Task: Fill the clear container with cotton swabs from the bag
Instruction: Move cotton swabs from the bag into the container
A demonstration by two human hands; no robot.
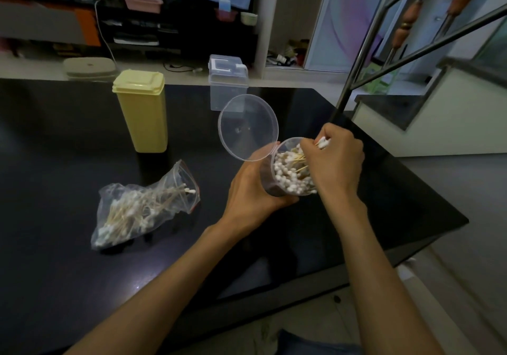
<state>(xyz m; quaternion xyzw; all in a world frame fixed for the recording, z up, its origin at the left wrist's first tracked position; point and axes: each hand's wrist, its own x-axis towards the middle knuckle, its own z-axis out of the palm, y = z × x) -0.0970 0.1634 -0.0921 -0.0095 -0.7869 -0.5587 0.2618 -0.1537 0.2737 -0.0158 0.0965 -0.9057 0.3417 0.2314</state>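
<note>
Your left hand (251, 190) held the clear container (290, 173) tilted above the tabletop (55, 162), lid (248, 127) hinged open, your right hand (336, 159) pinched cotton swabs (322, 142) at its mouth, grip narrow, bag (142, 206) lying left.

The scene is dim and bluish, with the brightest light coming from the pale doorway (348, 19) at upper right. The glossy black bench (68, 245) shows soft pale reflections and a small glint near its front edge. Wide-angle distortion bends the metal stair railing (354, 61); background shelves (137, 30) look soft and noisy.
</note>
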